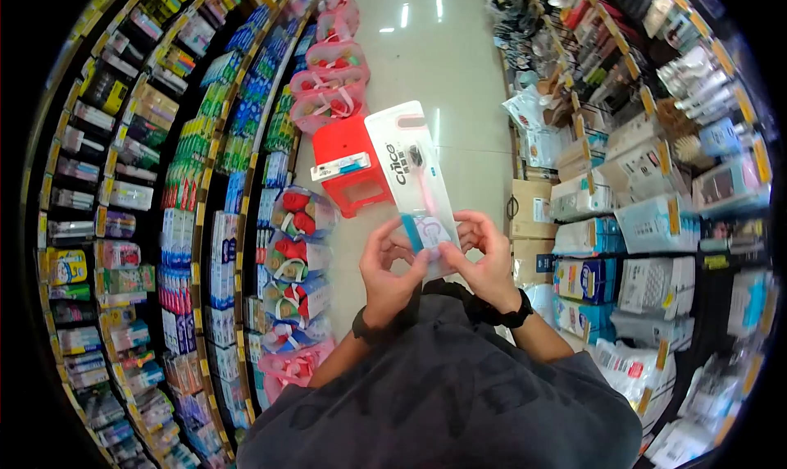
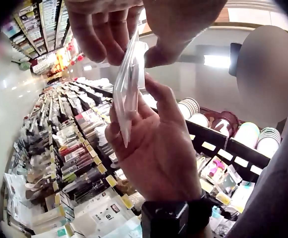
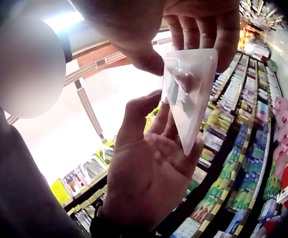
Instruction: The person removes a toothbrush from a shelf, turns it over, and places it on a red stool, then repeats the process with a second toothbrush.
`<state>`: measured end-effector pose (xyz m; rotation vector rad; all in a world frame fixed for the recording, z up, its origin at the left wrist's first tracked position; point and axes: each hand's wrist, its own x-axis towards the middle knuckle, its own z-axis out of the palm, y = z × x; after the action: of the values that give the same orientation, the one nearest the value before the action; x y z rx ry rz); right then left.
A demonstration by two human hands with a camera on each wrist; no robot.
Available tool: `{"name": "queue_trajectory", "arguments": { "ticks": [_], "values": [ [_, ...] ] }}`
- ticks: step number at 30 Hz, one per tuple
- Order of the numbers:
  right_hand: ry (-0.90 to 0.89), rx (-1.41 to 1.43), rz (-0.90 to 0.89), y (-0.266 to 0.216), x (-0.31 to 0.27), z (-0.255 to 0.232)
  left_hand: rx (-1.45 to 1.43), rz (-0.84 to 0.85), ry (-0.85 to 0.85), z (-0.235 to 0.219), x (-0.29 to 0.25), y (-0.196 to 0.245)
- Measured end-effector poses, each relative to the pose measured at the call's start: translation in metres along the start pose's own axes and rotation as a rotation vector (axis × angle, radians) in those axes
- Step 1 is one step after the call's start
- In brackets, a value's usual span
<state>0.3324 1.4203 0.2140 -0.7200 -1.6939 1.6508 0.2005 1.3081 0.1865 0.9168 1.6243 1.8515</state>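
Observation:
A long toothbrush pack (image 1: pixel 410 153) with a white card and a clear plastic front is held up in front of the body in the head view. Inside it shows a pink-handled toothbrush (image 1: pixel 427 192) with a dark head. My left hand (image 1: pixel 390 268) pinches the pack's lower left edge, thumb on the front. On the opposite edge my right hand (image 1: pixel 485 266) grips it, its thumb over the teal and white lower part. Both wrist views see the pack edge-on between the hands; its clear bulge (image 3: pixel 181 91) shows in the right wrist view.
Ahead on the left stands a red stool (image 1: pixel 338 141) with a boxed item (image 1: pixel 341 166) on top. Pink baskets (image 1: pixel 332 84) line the left shelf's foot. Toothpaste shelves (image 1: pixel 193 190) rise at the left, shelves of bagged goods (image 1: pixel 648 223) at the right, with tiled floor (image 1: pixel 447 51) between.

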Motion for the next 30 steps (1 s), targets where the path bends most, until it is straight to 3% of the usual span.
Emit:
{"name": "queue_trajectory", "arguments": {
  "ticks": [9, 15, 23, 30],
  "values": [
    [-0.220, -0.006, 0.033, 0.023, 0.085, 0.008, 0.044, -0.066, 0.227, -0.001, 0.044, -0.008],
    [-0.239, -0.086, 0.005, 0.019, 0.140, 0.037, -0.010, -0.007, 0.322, -0.019, 0.093, -0.023],
    [-0.305, -0.088, -0.080, 0.025, 0.229, 0.107, -0.048, 0.062, 0.419, -0.079, 0.167, -0.037],
    [-0.392, -0.151, -0.077, 0.036, 0.286, 0.178, -0.085, 0.054, 0.537, -0.140, 0.201, -0.054]
  ]
}}
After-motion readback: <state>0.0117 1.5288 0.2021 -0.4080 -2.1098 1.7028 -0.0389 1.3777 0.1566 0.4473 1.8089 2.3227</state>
